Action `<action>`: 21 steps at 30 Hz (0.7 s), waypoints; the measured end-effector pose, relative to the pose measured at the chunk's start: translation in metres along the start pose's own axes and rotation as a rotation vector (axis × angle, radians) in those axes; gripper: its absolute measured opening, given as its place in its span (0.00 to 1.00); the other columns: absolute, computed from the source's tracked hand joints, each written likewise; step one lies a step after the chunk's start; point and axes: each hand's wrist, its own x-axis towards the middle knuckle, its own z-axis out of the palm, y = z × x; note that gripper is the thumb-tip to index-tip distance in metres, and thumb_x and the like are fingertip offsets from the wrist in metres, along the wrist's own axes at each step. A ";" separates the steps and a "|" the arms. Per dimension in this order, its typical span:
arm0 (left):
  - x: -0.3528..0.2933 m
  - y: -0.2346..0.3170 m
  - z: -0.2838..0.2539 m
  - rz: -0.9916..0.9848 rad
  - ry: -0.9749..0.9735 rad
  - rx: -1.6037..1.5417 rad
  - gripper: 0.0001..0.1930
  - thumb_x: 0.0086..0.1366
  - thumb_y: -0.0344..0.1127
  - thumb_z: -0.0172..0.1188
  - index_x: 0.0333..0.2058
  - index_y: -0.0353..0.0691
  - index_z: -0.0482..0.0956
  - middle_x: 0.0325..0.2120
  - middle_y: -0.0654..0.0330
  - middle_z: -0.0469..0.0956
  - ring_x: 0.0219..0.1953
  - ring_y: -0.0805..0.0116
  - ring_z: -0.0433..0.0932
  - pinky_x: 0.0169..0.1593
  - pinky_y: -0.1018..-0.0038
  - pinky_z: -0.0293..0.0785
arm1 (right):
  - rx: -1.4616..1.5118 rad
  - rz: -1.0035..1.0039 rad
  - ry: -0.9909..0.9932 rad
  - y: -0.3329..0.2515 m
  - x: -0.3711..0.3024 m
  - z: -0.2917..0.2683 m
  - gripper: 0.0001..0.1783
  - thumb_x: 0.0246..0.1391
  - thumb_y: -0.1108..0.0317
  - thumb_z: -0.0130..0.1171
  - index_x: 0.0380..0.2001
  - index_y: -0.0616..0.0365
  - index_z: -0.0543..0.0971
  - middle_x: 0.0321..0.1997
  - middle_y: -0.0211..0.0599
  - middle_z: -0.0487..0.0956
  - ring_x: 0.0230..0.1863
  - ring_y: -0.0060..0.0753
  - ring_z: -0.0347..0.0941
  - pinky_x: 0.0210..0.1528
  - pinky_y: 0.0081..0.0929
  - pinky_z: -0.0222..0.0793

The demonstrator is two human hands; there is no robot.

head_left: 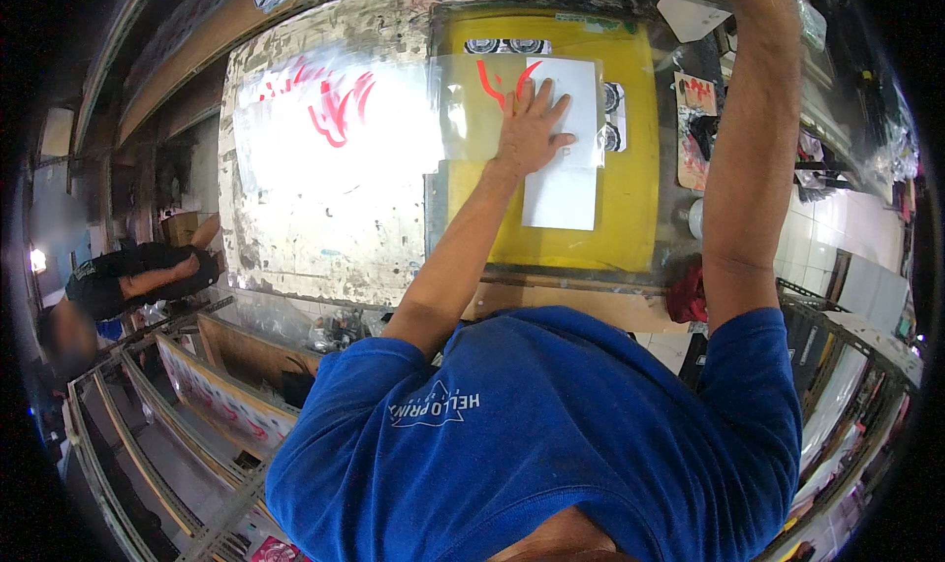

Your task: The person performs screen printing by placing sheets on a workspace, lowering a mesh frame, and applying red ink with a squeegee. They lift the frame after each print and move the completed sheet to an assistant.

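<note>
My left hand (536, 129) lies flat with fingers spread on a clear plastic sheet (472, 129) that bears red brush-like strokes (489, 82). Beneath the sheet is a white paper strip (559, 203), set on a yellow panel (625, 222). Black-and-white printed pieces (614, 134) show at the strip's right side, and a similar printed piece (507, 46) sits above it. My right forearm (758, 139) stretches up past the panel's right side. The upper edge of the head view cuts it off near the wrist, so the right hand is out of sight.
Left of the panel, glare covers much of a paint-stained white board (345, 257) and a sheet with red strokes (340, 114). A stained card (694, 134) lies right of the panel. Metal racks (148, 405) stand at lower left. Another person (138, 272) is at far left.
</note>
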 end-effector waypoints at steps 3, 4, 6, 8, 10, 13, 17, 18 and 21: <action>0.002 0.002 0.001 0.005 -0.005 -0.004 0.35 0.63 0.60 0.58 0.65 0.53 0.67 0.70 0.52 0.56 0.72 0.43 0.49 0.71 0.43 0.40 | -0.014 -0.024 0.045 0.009 0.000 0.004 0.21 0.50 0.59 0.59 0.42 0.62 0.85 0.38 0.50 0.85 0.34 0.42 0.81 0.39 0.34 0.76; 0.003 0.003 0.001 0.009 -0.005 -0.011 0.35 0.63 0.60 0.58 0.65 0.53 0.67 0.70 0.53 0.56 0.72 0.43 0.49 0.71 0.43 0.39 | -0.039 -0.030 0.076 0.014 0.001 0.008 0.21 0.50 0.59 0.59 0.42 0.62 0.85 0.38 0.50 0.85 0.34 0.43 0.81 0.39 0.34 0.76; 0.002 0.002 0.001 0.001 -0.008 0.006 0.35 0.64 0.60 0.58 0.66 0.53 0.66 0.70 0.52 0.56 0.72 0.43 0.49 0.71 0.43 0.39 | -0.088 -0.012 0.126 0.029 0.008 0.020 0.21 0.50 0.59 0.59 0.42 0.63 0.85 0.38 0.50 0.85 0.34 0.42 0.81 0.39 0.34 0.76; 0.002 0.002 0.002 -0.001 -0.009 0.015 0.35 0.64 0.60 0.57 0.66 0.53 0.66 0.70 0.52 0.56 0.72 0.43 0.49 0.71 0.41 0.39 | -0.142 -0.081 0.165 0.016 0.000 0.019 0.21 0.50 0.59 0.59 0.42 0.63 0.85 0.38 0.50 0.85 0.34 0.43 0.81 0.39 0.34 0.76; 0.002 0.001 0.003 0.002 -0.007 0.026 0.35 0.64 0.61 0.56 0.66 0.53 0.66 0.70 0.52 0.55 0.72 0.42 0.49 0.71 0.39 0.40 | -0.161 -0.106 0.173 0.010 -0.003 0.018 0.21 0.50 0.59 0.59 0.42 0.63 0.85 0.37 0.50 0.85 0.34 0.42 0.81 0.39 0.33 0.75; 0.002 -0.001 0.001 0.013 0.014 0.029 0.35 0.65 0.61 0.55 0.66 0.54 0.66 0.70 0.52 0.56 0.72 0.42 0.50 0.70 0.39 0.40 | -0.075 -0.059 0.069 0.005 -0.002 0.011 0.20 0.50 0.60 0.59 0.42 0.62 0.85 0.35 0.47 0.85 0.32 0.39 0.80 0.37 0.32 0.75; 0.003 0.002 -0.023 -0.014 0.209 -0.041 0.37 0.63 0.56 0.61 0.67 0.48 0.64 0.68 0.51 0.59 0.71 0.47 0.53 0.70 0.44 0.42 | -0.004 -0.008 0.066 0.015 -0.002 0.016 0.19 0.50 0.61 0.59 0.41 0.61 0.86 0.30 0.40 0.85 0.26 0.30 0.76 0.30 0.28 0.71; 0.005 0.006 -0.036 -0.041 0.324 -0.126 0.38 0.62 0.53 0.63 0.67 0.46 0.64 0.67 0.51 0.62 0.70 0.49 0.56 0.70 0.46 0.45 | -0.040 -0.006 0.146 0.021 -0.007 0.025 0.19 0.50 0.61 0.59 0.41 0.60 0.86 0.29 0.38 0.85 0.24 0.28 0.74 0.28 0.27 0.70; -0.010 0.023 -0.093 -0.149 0.757 -0.763 0.39 0.59 0.38 0.68 0.67 0.39 0.61 0.60 0.53 0.72 0.63 0.58 0.68 0.64 0.58 0.60 | -0.082 0.111 0.056 0.017 -0.027 0.031 0.20 0.49 0.61 0.60 0.43 0.59 0.86 0.27 0.36 0.85 0.21 0.25 0.72 0.25 0.26 0.67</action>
